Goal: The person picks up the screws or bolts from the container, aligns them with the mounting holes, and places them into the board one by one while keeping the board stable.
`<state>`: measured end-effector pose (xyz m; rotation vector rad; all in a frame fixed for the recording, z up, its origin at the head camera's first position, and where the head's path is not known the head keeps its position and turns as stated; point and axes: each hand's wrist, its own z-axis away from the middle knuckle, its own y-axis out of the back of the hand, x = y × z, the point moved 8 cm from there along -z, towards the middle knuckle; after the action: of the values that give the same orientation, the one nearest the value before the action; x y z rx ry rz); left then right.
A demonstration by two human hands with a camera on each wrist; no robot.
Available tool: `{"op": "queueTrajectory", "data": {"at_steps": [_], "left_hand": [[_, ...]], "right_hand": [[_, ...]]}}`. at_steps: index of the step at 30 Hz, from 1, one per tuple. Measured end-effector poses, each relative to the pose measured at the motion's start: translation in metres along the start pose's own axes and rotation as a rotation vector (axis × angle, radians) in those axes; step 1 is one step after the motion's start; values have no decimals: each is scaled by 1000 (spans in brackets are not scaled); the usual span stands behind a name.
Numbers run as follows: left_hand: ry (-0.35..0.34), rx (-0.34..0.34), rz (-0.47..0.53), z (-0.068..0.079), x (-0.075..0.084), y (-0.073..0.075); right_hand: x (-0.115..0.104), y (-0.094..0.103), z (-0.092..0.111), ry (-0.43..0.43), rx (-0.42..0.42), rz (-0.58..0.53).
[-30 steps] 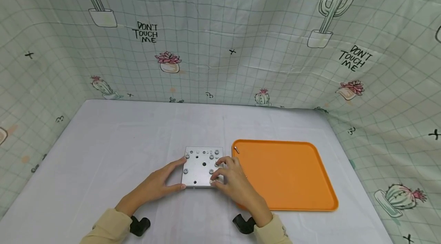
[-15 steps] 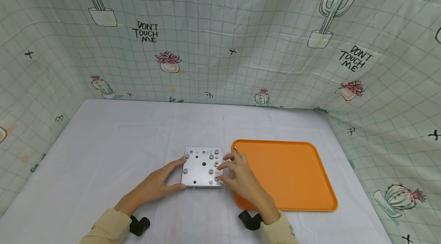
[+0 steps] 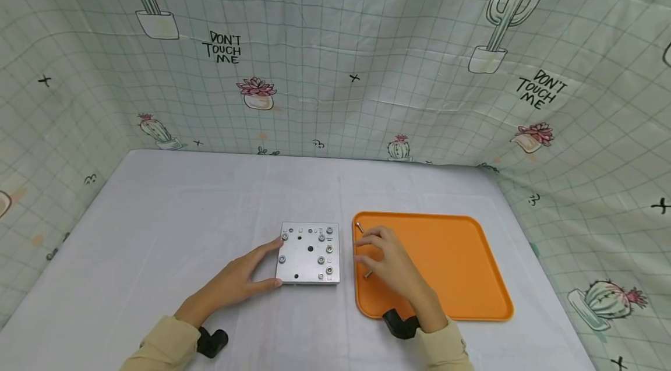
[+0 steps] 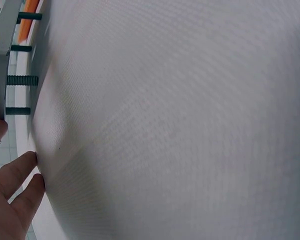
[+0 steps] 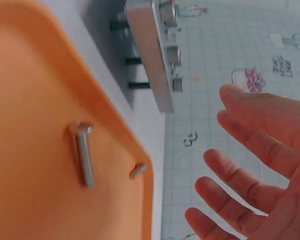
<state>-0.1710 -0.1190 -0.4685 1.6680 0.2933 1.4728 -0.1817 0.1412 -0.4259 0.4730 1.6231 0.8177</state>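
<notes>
A silver metal plate (image 3: 300,261) with several bolts through it stands on the white table, raised on the bolts' threaded ends in the wrist views. My left hand (image 3: 237,283) holds its left edge, index finger near the far corner and thumb at the near corner; other fingers (image 4: 21,172) rest on the cloth. Over the left side of the orange tray (image 3: 445,266) is my right hand (image 3: 393,263), fingers spread and slightly bent, nothing in them. Two loose bolts lie in the tray: one bolt (image 3: 359,226) at its far left corner, another bolt (image 5: 84,155) below the right hand.
White cloth covers the table (image 3: 209,196). A patterned curtain (image 3: 325,39) rises along its back and sides. Black wrist mounts (image 3: 212,343) sit beside both sleeves. A narrow strip of table separates plate and tray.
My right hand has let go of a bolt at the plate's near right corner and moved right over the tray. The left hand and the plate have stayed in place.
</notes>
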Motion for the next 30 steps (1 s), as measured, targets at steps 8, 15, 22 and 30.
{"op": "queueTrajectory", "data": {"at_steps": [8, 15, 22, 30], "left_hand": [[-1, -8, -4, -1, 2, 0], [-8, -7, -16, -1, 2, -1], [10, -8, -8, 0, -2, -1], [-5, -3, -9, -1, 0, -1]], "right_hand": [[20, 5, 2, -32, -57, 23], [31, -8, 4, -41, -182, 63], [29, -19, 4, 15, -248, 113], [28, -22, 4, 48, -243, 196]]}}
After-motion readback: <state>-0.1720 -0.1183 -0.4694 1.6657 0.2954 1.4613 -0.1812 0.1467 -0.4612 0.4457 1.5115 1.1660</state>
